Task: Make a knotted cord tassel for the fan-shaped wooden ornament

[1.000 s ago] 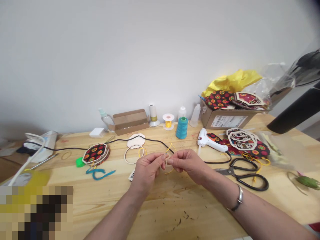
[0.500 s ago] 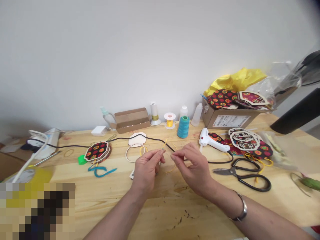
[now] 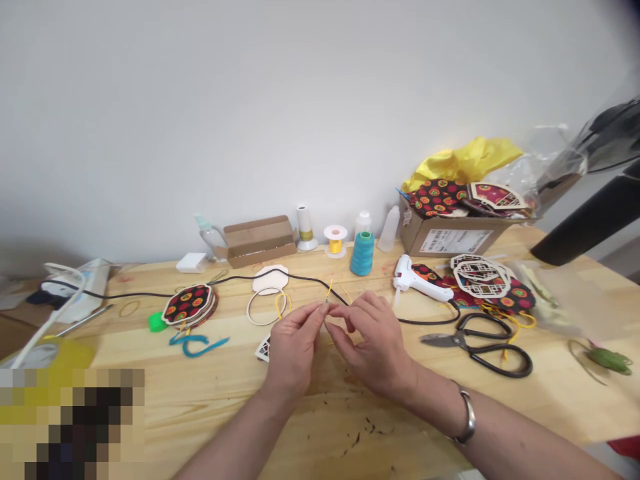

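Note:
My left hand (image 3: 295, 343) is closed in a pinch on a thin yellow cord (image 3: 330, 288), whose end sticks up above the fingertips with a small teal wrap at its base. Close against it, my right hand (image 3: 373, 340) has its fingers curled, the fingertips meeting those of the left; what they grip is too small to make out. Under the left hand lies a wooden lattice piece (image 3: 263, 348), mostly covered. Just behind the hands are a thin wooden ring (image 3: 249, 308) with a yellow cord loop and a pale scalloped plate (image 3: 270, 277).
Black-handled scissors (image 3: 493, 353) and a white glue gun (image 3: 425, 285) lie to the right. A teal thread cone (image 3: 363, 255) and a yellow cord spool (image 3: 335, 245) stand behind. Patterned pieces (image 3: 189, 305) are stacked left; a cardboard box (image 3: 450, 237) stands back right. A black cable crosses the table.
My right hand has moved left, so its fingertips now meet my left hand's at the yellow cord. The view has shifted slightly.

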Motion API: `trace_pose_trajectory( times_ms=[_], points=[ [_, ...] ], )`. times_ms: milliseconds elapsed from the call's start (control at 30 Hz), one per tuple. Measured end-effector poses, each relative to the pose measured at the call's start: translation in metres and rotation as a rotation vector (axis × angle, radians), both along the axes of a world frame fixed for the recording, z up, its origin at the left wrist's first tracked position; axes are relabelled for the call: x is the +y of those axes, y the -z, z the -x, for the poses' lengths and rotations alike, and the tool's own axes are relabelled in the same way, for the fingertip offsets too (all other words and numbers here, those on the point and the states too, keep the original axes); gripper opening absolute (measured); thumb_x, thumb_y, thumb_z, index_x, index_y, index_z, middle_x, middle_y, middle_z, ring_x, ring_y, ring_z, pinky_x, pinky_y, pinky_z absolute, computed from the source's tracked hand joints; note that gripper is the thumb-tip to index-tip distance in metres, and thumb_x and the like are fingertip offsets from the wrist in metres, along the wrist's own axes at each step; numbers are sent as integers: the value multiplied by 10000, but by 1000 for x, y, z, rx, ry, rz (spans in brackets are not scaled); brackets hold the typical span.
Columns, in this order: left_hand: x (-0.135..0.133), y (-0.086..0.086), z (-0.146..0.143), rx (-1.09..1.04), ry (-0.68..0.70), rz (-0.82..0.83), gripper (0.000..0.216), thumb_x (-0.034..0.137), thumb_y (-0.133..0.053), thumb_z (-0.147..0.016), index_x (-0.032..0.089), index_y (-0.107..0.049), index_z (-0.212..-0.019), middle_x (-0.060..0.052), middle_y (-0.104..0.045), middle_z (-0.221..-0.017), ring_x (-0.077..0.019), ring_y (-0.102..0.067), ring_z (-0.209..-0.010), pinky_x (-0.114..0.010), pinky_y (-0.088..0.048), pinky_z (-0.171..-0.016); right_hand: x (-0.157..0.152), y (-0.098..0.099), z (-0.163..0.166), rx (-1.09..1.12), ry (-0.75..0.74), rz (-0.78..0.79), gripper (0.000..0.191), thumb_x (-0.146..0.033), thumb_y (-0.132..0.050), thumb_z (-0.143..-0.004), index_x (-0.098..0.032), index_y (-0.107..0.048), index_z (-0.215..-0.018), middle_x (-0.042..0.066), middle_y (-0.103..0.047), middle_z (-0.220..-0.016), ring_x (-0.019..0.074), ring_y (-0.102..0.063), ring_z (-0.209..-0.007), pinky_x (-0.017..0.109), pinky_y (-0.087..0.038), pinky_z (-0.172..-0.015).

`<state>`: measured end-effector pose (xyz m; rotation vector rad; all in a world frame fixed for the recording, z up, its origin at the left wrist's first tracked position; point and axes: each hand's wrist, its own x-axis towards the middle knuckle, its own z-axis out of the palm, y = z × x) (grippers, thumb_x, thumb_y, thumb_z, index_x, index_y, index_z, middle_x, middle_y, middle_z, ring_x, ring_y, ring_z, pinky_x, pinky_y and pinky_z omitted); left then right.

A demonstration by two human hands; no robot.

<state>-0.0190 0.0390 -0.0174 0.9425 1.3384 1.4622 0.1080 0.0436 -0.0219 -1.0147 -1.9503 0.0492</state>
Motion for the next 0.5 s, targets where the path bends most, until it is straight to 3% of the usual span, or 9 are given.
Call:
trace_pose_trajectory(
  times_ms=[167, 367, 500],
  points=[
    [0, 1, 2, -48, 42, 47, 184, 318, -714, -666, 174, -763, -771, 9, -583, -454, -158, -574, -570, -252, -435, -554, 0, -4, -2, -129, 54, -82, 102, -200, -563, -826, -158, -644, -871, 46, -614, -684, 189, -483, -703, 332, -307, -642],
    [1, 5, -1, -136, 54, 57, 150, 279, -744, -643, 190, -760, -763, -21, -719, -724, -173, -624, -784, -257, -462, -733, 0, -2, -3, -292, 71, -201, 95, -188, -523, -862, -172, -617, -860, 39, -627, -696, 185, -467, -693, 360, -272, -645],
    [0, 6, -2, -181, 82, 67, 145, 274, -744, -649, 189, -758, -766, -16, -718, -718, -175, -628, -780, -274, -466, -763, -1, 1, -5, -343, 51, -205, 94, -157, -507, -864, -173, -600, -858, 44, -631, -732, 179, -472, -702, 364, -277, -666]
  ],
)
